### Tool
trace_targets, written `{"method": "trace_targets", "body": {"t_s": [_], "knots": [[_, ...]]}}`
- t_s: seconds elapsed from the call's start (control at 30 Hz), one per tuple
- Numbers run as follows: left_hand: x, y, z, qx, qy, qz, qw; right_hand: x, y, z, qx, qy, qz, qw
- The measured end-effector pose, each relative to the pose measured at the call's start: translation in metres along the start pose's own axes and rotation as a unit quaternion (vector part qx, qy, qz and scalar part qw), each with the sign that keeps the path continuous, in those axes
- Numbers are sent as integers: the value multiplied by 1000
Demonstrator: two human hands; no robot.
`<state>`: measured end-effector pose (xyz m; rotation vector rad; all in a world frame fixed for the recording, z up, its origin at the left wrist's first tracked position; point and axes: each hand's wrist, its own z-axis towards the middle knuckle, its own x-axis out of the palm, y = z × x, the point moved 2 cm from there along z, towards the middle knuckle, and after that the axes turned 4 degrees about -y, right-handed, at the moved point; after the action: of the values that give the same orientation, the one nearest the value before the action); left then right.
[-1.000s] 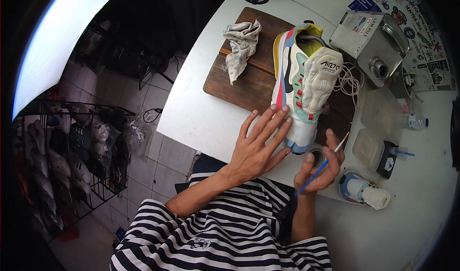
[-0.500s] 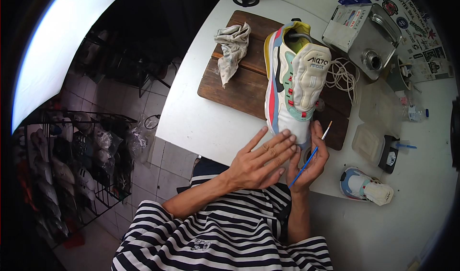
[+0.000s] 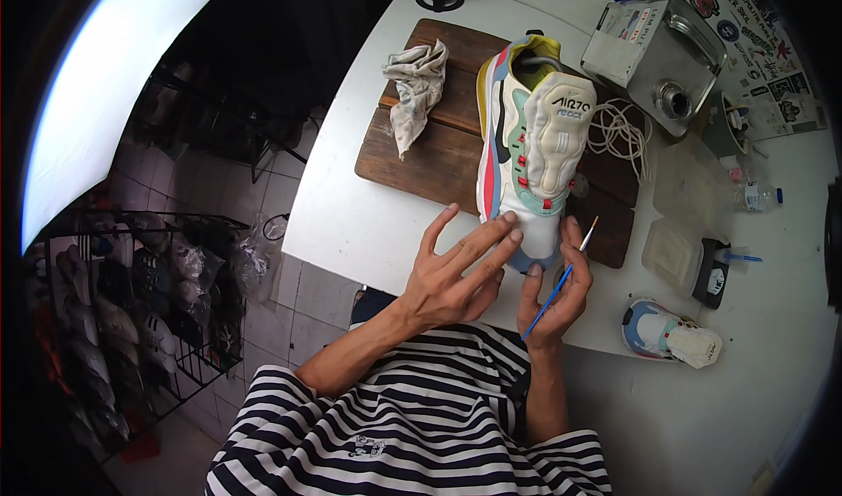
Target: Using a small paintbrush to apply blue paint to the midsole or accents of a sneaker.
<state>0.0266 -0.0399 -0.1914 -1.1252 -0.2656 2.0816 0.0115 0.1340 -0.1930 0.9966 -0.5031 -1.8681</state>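
Note:
A multicoloured sneaker [image 3: 532,224] without laces stands on a dark wooden board [image 3: 412,176], its toe toward me and its padded tongue raised. My left hand [image 3: 452,277] has its fingers stretched apart, with fingertips resting on the left of the white toe. At the other side of the toe is my right hand [image 3: 550,319], its fingers closed around a thin blue paintbrush [image 3: 560,284]. The brush slants up to the right, bristles clear of the shoe. Right thumb and fingertips are near the grey-blue toe edge; whether they all touch it I cannot tell.
A crumpled rag [image 3: 417,92] lies on the board's left, loose laces [image 3: 621,136] on its right. Beyond stand a metal canister [image 3: 658,62], clear plastic containers [image 3: 671,255] and a small bottle [image 3: 761,198]. Another sneaker [image 3: 662,334] sits at the right. A shoe rack [image 3: 197,364] stands lower left.
My left hand has drawn back slightly to the left, its fingers more spread, and more of the grey-blue toe shows. The right hand still holds the paintbrush. The whole view has shifted a little.

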Motion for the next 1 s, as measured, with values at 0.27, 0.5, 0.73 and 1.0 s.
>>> {"method": "trace_targets", "body": {"t_s": [0.27,0.5,0.73,1.0], "knots": [[2,-7,-2,43,-20,12,999,1,0,-1,-2,-8,-5,1000],[2,-17,-7,126,1,-54,991,-1,-1,-2,-9,-6,-6,1000],[11,-4,0,48,-87,-79,992,-3,6,3,-90,-33,-127,987],[21,-10,-18,60,-139,-114,982,-12,19,27,-249,117,-226,934]]}}
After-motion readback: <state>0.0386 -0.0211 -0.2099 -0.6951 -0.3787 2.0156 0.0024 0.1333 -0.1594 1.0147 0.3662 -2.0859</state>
